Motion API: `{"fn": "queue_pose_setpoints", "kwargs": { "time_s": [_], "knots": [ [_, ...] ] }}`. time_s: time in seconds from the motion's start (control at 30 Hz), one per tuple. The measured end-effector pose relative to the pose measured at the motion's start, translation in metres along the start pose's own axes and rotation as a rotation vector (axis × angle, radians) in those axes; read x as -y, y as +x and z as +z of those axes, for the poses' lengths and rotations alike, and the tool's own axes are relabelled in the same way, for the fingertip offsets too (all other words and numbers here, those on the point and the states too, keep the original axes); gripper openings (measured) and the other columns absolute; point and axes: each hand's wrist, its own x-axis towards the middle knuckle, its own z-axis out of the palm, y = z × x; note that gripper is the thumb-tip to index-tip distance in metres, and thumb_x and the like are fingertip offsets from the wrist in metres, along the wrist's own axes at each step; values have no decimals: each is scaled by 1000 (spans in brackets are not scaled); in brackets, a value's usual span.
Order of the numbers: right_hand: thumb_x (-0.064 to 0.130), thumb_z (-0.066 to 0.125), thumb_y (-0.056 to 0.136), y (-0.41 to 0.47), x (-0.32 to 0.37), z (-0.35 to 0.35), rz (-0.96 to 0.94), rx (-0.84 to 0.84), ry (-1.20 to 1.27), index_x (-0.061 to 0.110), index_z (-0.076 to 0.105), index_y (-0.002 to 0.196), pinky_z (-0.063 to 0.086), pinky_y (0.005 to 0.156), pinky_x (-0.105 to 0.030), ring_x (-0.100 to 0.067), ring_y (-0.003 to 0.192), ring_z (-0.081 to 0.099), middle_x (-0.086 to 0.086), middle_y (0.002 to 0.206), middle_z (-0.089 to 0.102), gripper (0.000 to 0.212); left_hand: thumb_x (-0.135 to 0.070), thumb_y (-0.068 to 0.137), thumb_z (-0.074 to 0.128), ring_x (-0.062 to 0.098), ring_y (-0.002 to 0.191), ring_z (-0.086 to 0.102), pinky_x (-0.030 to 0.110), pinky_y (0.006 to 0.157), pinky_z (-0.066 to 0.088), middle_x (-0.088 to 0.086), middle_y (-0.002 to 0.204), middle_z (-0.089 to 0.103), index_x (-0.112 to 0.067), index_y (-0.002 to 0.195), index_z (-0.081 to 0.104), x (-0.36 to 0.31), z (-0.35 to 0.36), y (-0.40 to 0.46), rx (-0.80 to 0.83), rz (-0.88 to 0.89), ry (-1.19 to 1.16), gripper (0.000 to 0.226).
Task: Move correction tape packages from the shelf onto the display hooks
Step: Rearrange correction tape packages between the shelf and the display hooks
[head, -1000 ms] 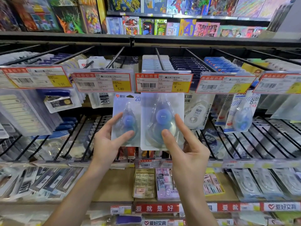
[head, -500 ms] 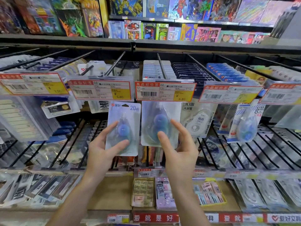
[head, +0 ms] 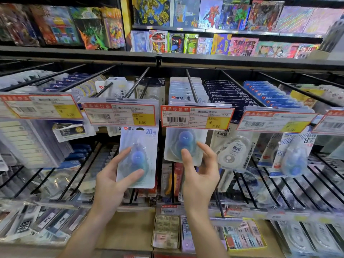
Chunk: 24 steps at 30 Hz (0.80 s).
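We hold two clear-blister correction tape packages with blue dispensers, one per hand, in front of the upper row of black wire display hooks

Left hand point(head: 113, 180): thumb across the front and fingers behind the card, pinching the 20 m package point(head: 137, 157). It sits low, its printed top edge tucked just under the yellow-and-red 5.80 price tag point(head: 120, 113). The hang hole at its top shows dark and unthreaded, as far as we can tell

Right hand point(head: 200, 175): thumb pressed on the blister, fingers curled round the right edge, gripping the second package point(head: 184, 146). Its top is hidden behind the neighbouring price tag point(head: 196, 117), so we cannot tell whether its hole is on the black hook rod point(head: 191, 86) yet

Step in hand, by our reading: threading each card onto its rod. To do it well:
- tilt the tag up or bring the card in from below, since the tag hides the rod tip
- keep the card square to the rod, hole level with the tip
- grip low on the card, so the top stays free
- slide back until it touches the white packs point(head: 181, 88) hung behind
- do one side at a time if the hole is not seen

Risk: a bent card or torn hole if pushed blind
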Motion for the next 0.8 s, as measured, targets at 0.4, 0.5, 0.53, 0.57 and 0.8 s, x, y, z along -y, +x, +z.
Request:
{"fn": "queue_pose_setpoints", "kwargs": {
  "time_s": [0.4, 0.5, 0.53, 0.57, 0.8],
  "knots": [
    [9, 68, 93, -8, -8, 5, 11, -52, 12, 25, 64, 121, 48, 81, -8, 8, 107, 58, 10, 124, 62, 33, -22, 66, 82, 8, 124, 59, 45, 109, 45, -18, 129, 65, -39, 123, 65, -10, 2, 0, -16, 9, -1, 62],
    [16, 68, 94, -11, -14, 8, 22, -61, -13, 37, 65, 118, 49, 78, -12, -4, 96, 61, 4, 117, 65, 32, -24, 66, 81, 1, 125, 56, 41, 111, 42, -24, 128, 64, -39, 124, 63, -9, 2, 0, -20, 6, 6, 63],
    [19, 67, 94, -11, -16, 9, 22, -64, -17, 41, 65, 117, 49, 76, -14, -6, 89, 61, -1, 113, 65, 32, -24, 66, 81, 0, 126, 55, 41, 112, 41, -25, 128, 64, -40, 123, 63, -10, 2, 1, -23, 11, 6, 62],
    [20, 67, 94, -10, -17, 10, 26, -64, -16, 45, 65, 116, 49, 75, -16, -8, 84, 60, -5, 109, 65, 33, -24, 66, 81, -2, 126, 54, 39, 112, 40, -26, 127, 64, -40, 123, 63, -10, 2, 2, -24, 16, 6, 62],
    [27, 65, 94, -7, -30, 14, 54, -41, -7, 52, 61, 119, 55, 81, -27, -32, 90, 65, -18, 109, 65, 35, -20, 64, 80, -4, 121, 57, 32, 107, 43, -28, 122, 65, -34, 122, 64, -8, 2, 4, -28, 11, -5, 62]
  ]
}}
